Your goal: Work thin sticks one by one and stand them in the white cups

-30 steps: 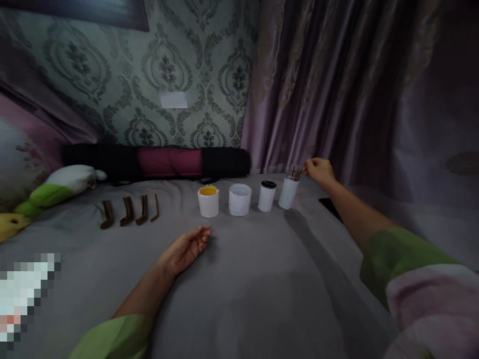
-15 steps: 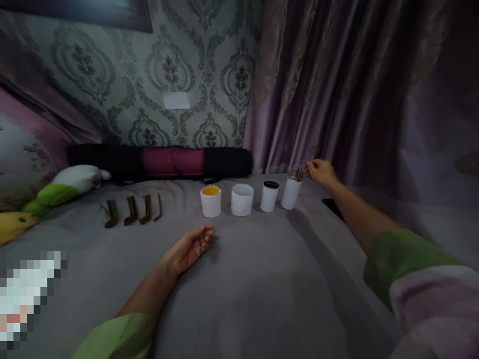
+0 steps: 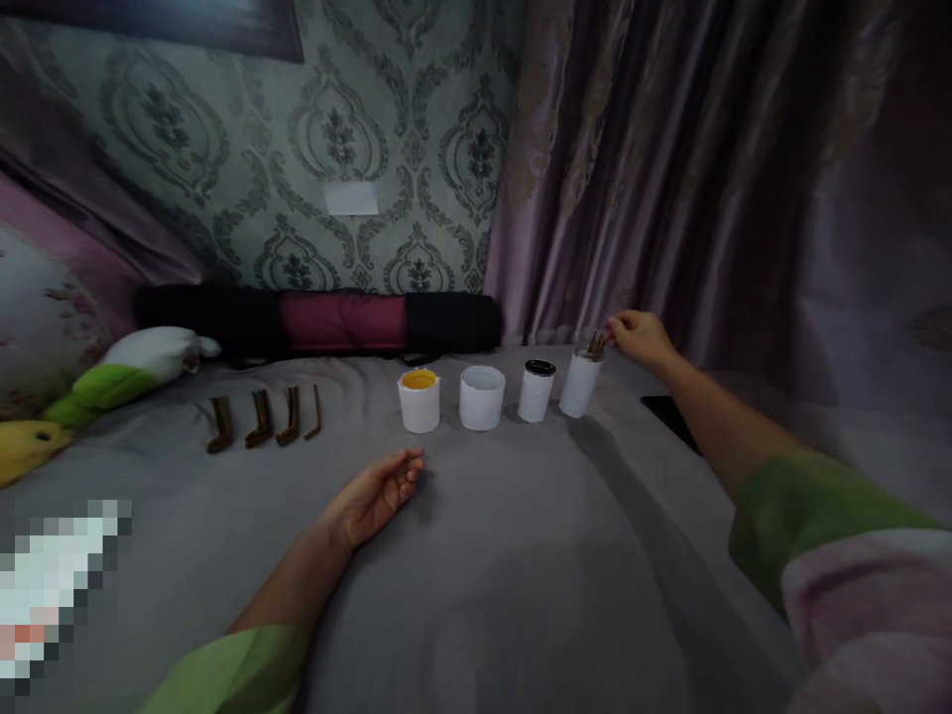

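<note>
My right hand [image 3: 641, 337] is at the mouth of a tall white container [image 3: 580, 385], its thumb and fingers pinched on one of the thin brown sticks [image 3: 596, 345] that poke out of the top. The grip itself is partly hidden. My left hand [image 3: 379, 494] lies palm up on the grey sheet, fingers loosely curled and apart, holding nothing. Just beyond it stands a short white container with a yellow inside [image 3: 420, 407]. A plain white container [image 3: 482, 399] and a narrower white one with a black rim [image 3: 535, 392] stand between that and the tall one.
Small bundles of bent brown sticks [image 3: 260, 421] and a single bent stick [image 3: 315, 415] lie on the left. Behind are a black and maroon roll [image 3: 342, 322] and plush toys [image 3: 141, 362]. A flat black object [image 3: 669, 421] lies beneath my right forearm.
My right hand has risen very slightly at the tall container's mouth, and its forearm has shifted a little to the right. My left hand stays where it was.
</note>
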Demonstrator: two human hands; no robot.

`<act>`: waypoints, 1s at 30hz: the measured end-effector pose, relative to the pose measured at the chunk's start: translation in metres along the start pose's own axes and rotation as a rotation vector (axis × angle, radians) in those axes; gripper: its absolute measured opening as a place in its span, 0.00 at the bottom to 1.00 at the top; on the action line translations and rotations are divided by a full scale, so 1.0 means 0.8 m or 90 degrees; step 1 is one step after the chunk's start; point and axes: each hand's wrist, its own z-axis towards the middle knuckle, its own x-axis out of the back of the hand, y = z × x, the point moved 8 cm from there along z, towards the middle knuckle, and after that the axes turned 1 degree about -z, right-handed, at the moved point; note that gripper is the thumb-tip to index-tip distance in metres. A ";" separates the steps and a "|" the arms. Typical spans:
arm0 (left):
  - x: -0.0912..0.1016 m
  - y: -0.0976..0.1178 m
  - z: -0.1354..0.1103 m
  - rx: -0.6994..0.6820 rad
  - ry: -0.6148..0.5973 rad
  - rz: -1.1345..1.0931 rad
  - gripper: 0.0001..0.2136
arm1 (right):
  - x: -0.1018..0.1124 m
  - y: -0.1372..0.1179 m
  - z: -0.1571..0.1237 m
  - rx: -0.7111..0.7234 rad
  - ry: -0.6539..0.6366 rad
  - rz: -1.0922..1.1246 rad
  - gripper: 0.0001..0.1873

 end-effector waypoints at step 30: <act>0.000 0.001 0.001 -0.009 -0.001 -0.003 0.08 | -0.011 -0.003 -0.029 0.116 -0.139 -0.328 0.12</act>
